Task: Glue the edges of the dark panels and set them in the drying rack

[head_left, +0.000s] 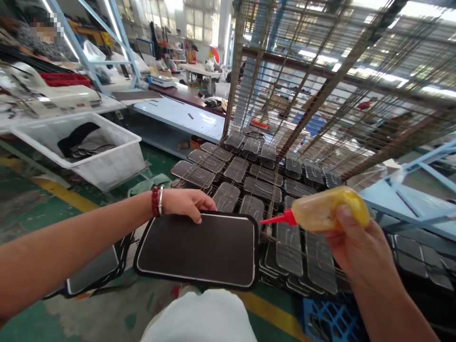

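My left hand (187,203) grips the far left edge of a dark rectangular panel (203,249) with a pale outline, held flat above my lap. My right hand (351,240) holds a yellow squeeze bottle (329,209); its red nozzle (276,219) points left, ending just off the panel's upper right corner. A red bead bracelet sits on my left wrist. Several similar dark panels (249,183) lie in rows on the wire rack shelf (285,156) just beyond both hands.
The tall wire rack (320,71) fills the upper right. A white plastic bin (89,152) with dark pieces stands left. More panels (94,268) lie on the green floor. A blue crate (331,320) sits low right. Another person sits far left; worktables behind.
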`<state>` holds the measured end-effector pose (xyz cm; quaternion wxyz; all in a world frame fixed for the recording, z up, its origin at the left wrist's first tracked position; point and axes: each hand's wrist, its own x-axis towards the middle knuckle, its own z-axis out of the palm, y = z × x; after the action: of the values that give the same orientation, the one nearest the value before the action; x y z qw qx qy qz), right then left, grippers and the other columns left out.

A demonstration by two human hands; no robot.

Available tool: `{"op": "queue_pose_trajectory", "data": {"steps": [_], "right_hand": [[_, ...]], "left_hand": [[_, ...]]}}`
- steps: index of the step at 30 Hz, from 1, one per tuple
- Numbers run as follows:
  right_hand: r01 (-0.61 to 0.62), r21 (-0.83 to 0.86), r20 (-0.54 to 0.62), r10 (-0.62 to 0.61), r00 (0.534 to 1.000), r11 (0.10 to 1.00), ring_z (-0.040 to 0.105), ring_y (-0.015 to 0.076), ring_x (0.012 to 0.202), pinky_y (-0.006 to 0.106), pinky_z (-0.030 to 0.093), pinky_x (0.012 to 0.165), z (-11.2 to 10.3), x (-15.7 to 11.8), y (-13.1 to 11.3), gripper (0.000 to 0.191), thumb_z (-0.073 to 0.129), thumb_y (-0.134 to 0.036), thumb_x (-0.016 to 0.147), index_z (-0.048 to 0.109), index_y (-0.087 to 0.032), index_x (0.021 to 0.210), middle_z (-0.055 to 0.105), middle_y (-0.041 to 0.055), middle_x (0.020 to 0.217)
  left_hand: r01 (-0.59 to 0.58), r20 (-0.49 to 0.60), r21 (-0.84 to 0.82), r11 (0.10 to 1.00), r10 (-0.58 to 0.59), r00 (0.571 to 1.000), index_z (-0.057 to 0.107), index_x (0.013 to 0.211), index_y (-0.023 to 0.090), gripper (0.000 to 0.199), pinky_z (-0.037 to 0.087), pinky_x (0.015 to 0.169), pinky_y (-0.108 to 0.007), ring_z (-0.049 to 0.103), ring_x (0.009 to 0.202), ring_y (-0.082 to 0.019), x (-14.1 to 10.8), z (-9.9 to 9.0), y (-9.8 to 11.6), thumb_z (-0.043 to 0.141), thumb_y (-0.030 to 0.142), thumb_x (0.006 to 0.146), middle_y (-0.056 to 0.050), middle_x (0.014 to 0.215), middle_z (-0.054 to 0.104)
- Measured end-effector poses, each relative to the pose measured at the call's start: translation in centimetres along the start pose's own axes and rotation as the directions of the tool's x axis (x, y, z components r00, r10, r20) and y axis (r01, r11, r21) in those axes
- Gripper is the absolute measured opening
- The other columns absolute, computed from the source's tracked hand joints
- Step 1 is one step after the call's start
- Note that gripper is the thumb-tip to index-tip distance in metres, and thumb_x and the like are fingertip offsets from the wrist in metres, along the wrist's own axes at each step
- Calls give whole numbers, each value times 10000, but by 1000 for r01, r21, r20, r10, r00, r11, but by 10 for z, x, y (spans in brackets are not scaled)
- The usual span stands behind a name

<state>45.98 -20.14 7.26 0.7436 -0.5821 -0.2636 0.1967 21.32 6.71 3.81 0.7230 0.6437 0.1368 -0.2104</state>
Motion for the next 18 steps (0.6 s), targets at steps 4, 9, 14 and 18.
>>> {"op": "queue_pose_trajectory", "data": {"steps": [4,9,14,18], "right_hand": [[-18,-32,28,19,999,999,626,179,705,221,563,497,3,2,6,406,834,-433,702,684,-221,1015,619,28,857],[-1,-48,55,4,998,999,609,169,656,244,562,490,6,5,15,357,823,-440,714,693,-227,970,619,24,843],[-25,-50,45,27,999,998,576,158,645,237,535,462,8,6,19,380,835,-440,691,689,-231,972,624,31,873],[-35,-51,27,37,999,998,573,149,666,223,530,515,9,7,21,394,853,-445,663,693,-232,954,624,21,844]], "left_hand": [[35,13,37,999,-36,999,644,994,161,387,555,690,-250,708,784,-182,0,1,2,671,78,617,-2,874,754],[79,-7,63,995,-78,997,677,966,148,367,557,668,-279,705,751,-213,-1,5,10,665,78,606,-29,833,747],[105,-7,61,993,-105,994,694,970,158,374,553,649,-285,699,739,-227,0,5,13,654,83,606,-37,817,748],[104,-8,55,993,-104,995,697,950,161,353,548,645,-270,695,725,-214,2,3,13,656,83,608,-25,794,747]]}}
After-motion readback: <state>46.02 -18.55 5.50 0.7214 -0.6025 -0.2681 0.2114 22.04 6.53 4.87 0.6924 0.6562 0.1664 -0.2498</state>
